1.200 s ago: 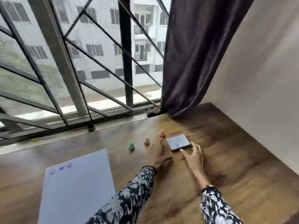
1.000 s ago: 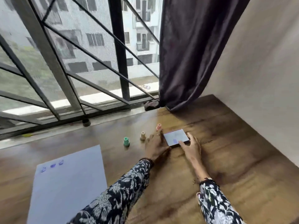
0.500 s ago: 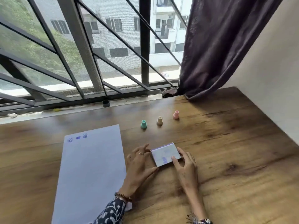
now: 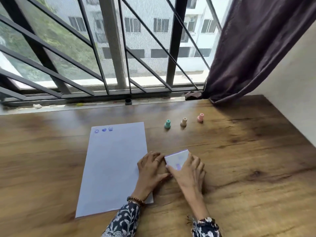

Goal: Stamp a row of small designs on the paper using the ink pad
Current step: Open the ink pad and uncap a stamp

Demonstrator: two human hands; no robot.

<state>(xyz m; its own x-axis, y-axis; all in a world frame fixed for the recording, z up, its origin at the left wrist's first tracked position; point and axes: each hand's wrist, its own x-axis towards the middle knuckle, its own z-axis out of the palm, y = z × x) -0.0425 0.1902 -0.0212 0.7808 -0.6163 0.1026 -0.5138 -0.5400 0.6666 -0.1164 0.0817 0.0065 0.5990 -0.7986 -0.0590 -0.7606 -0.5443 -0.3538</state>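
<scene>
Head view: wooden table (image 4: 239, 168) under a barred window (image 4: 119, 48), dark curtain (image 4: 256, 48) bunched at the right. White paper (image 4: 112, 168) lying flat left of centre, three blue prints (image 4: 103, 130) in a row near its far left corner, the rest of that row blank. Left hand (image 4: 150, 170) spread flat, heel over the paper's right edge, fingertips touching the left side of the ink pad (image 4: 177, 159); right hand (image 4: 189, 171) likewise loosely spread, fingers laid over the pad's right and near edge, thumb across its near corner. Neither hand closed round anything, both only bracing the pad against the table. Pad just right of the paper, near the middle of the table. Probably light, rigid and thin, apt to slide on smooth wood, so best pinched by its long side edges, clear of the inked face. Three small stamps well beyond it, upright in a line: green stamp (image 4: 167, 124), beige stamp (image 4: 183, 121), pink stamp (image 4: 200, 117). Likely light, hard plastic, easy to tip; best taken by the narrow top
</scene>
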